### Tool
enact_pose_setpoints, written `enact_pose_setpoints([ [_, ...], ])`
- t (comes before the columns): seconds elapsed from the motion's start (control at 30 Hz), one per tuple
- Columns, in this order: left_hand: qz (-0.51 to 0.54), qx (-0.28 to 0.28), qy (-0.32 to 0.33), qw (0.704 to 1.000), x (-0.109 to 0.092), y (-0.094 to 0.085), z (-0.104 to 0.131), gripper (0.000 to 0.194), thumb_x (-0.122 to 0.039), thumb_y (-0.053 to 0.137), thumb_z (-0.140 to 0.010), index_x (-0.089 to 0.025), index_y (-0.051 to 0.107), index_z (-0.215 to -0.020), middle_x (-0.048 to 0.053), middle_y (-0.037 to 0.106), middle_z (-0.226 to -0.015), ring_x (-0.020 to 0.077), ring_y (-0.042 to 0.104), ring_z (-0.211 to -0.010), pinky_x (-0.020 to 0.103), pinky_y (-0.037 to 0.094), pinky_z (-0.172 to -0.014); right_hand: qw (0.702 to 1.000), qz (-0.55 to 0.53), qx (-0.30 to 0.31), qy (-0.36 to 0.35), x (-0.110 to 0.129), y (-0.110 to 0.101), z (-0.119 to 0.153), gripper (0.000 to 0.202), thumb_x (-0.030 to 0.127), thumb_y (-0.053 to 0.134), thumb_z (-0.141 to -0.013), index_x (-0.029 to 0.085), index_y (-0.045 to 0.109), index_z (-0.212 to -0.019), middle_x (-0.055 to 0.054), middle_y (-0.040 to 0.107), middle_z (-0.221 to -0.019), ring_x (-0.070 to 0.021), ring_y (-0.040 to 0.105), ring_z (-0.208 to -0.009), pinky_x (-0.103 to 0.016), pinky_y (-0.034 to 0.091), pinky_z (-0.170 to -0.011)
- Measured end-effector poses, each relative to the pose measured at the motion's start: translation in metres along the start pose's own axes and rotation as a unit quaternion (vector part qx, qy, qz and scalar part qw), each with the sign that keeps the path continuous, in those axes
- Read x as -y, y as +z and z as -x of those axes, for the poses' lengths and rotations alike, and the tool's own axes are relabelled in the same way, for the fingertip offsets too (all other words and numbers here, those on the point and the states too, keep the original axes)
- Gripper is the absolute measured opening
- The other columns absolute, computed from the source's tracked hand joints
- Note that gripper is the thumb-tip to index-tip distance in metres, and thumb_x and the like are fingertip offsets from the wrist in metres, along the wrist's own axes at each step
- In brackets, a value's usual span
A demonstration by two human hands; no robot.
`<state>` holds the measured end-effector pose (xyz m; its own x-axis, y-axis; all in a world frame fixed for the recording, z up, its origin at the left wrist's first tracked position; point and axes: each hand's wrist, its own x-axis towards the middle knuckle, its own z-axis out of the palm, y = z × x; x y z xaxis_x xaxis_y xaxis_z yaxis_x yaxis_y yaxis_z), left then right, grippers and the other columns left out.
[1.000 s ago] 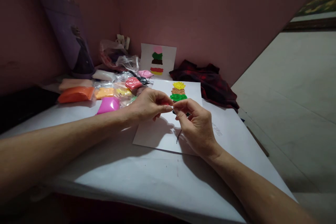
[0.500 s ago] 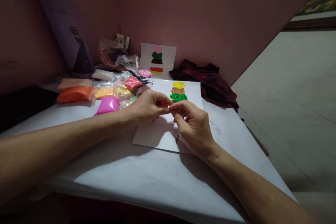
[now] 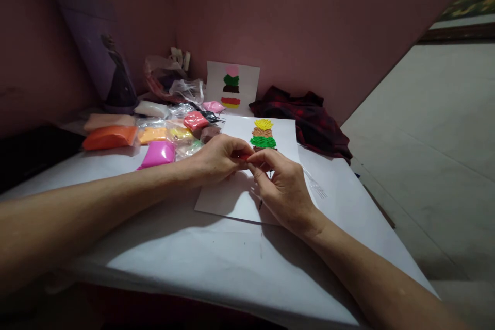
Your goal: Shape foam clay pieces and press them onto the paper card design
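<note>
My left hand (image 3: 220, 161) is closed in a pinch around a small piece of red modelling clay (image 3: 242, 156). The fingertips of my right hand (image 3: 284, 180) meet it at the clay's right end, also pinched together. Both hands hover over a white sheet of paper (image 3: 212, 201) on the table. On that sheet, textured clay bands are stacked: yellow (image 3: 263, 124), light brown (image 3: 263, 133) and green (image 3: 263, 142), with a dark brown edge below. My right hand hides the lower part of the stack.
Several clay packets lie at the left, among them an orange one (image 3: 110, 137) and a magenta one (image 3: 159, 154). A card with coloured bands (image 3: 251, 80) leans on the wall. Dark red checked cloth (image 3: 305, 118) lies behind the paper. A clear plastic fork-like tool (image 3: 317, 188) sits at right.
The fingers have shifted slightly around the red clay, and more of it shows between the hands. The things on the table lie as before.
</note>
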<state>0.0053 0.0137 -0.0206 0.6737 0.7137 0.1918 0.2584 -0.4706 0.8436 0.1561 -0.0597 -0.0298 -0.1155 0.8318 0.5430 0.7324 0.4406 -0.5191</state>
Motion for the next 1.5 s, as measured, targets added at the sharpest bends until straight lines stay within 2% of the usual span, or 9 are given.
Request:
enact_pose_setpoints([
  [0.33,0.013,-0.007,0.017,1.0,0.002,-0.002,-0.001,0.022,-0.031,0.058,-0.078,-0.009,0.061,-0.081,-0.001,0.054,-0.06,0.0063,0.043,-0.045,0.018,0.034,-0.041,1.0,-0.01,-0.008,0.011,0.003,-0.002,0.0,0.008,0.02,0.054,-0.086,0.02,0.062,-0.084,-0.003,0.066,-0.082,-0.0145,0.058,-0.071,-0.027,0.044,-0.063],
  [0.53,-0.014,-0.023,0.002,1.0,-0.004,-0.002,-0.001,0.017,-0.025,0.058,-0.078,-0.009,0.062,-0.077,-0.003,0.05,-0.052,0.0063,0.043,-0.042,0.018,0.033,-0.04,1.0,-0.018,-0.016,0.012,0.004,-0.001,0.0,0.009,0.022,0.054,-0.087,0.02,0.063,-0.086,-0.003,0.067,-0.082,-0.0142,0.058,-0.07,-0.027,0.045,-0.063],
  [0.77,-0.058,-0.036,0.055,0.996,-0.005,-0.003,0.0,0.013,-0.022,0.06,-0.075,-0.01,0.063,-0.071,-0.005,0.048,-0.048,0.007,0.043,-0.048,0.018,0.031,-0.046,1.0,-0.012,-0.008,0.012,0.005,-0.002,0.0,0.009,0.021,0.054,-0.087,0.019,0.062,-0.086,-0.003,0.066,-0.083,-0.014,0.058,-0.07,-0.027,0.044,-0.061],
  [1.0,-0.099,-0.033,0.075,0.992,0.0,-0.003,-0.001,0.014,-0.021,0.059,-0.075,-0.009,0.065,-0.075,-0.002,0.056,-0.06,0.0091,0.046,-0.059,0.02,0.034,-0.054,1.0,0.005,0.0,0.005,0.005,-0.001,0.0,0.007,0.019,0.053,-0.085,0.02,0.06,-0.084,-0.003,0.065,-0.081,-0.0144,0.057,-0.07,-0.026,0.043,-0.061],
  [1.1,-0.112,-0.03,0.092,0.989,0.004,-0.002,-0.001,0.014,-0.021,0.056,-0.076,-0.01,0.062,-0.07,-0.003,0.053,-0.058,0.0086,0.045,-0.058,0.02,0.033,-0.053,1.0,0.021,0.005,0.0,0.005,0.0,0.001,0.006,0.018,0.053,-0.085,0.02,0.059,-0.084,-0.002,0.065,-0.082,-0.0145,0.057,-0.071,-0.026,0.043,-0.062],
  [1.3,-0.157,-0.022,0.076,0.984,0.003,0.001,0.004,0.014,-0.012,0.05,-0.074,-0.011,0.056,-0.061,-0.004,0.047,-0.055,0.0073,0.04,-0.056,0.019,0.029,-0.052,0.998,0.055,0.035,-0.01,0.004,0.0,0.002,0.006,0.017,0.052,-0.085,0.02,0.057,-0.085,-0.002,0.064,-0.082,-0.0143,0.056,-0.069,-0.027,0.042,-0.062],
  [1.5,-0.199,-0.007,0.078,0.977,0.005,0.001,0.003,0.015,-0.009,0.046,-0.071,-0.011,0.057,-0.061,-0.003,0.051,-0.055,0.0082,0.042,-0.056,0.02,0.028,-0.051,0.994,0.081,0.068,-0.01,0.005,0.0,0.003,0.006,0.017,0.051,-0.085,0.019,0.056,-0.087,-0.003,0.065,-0.084,-0.0151,0.057,-0.071,-0.028,0.042,-0.065],
])
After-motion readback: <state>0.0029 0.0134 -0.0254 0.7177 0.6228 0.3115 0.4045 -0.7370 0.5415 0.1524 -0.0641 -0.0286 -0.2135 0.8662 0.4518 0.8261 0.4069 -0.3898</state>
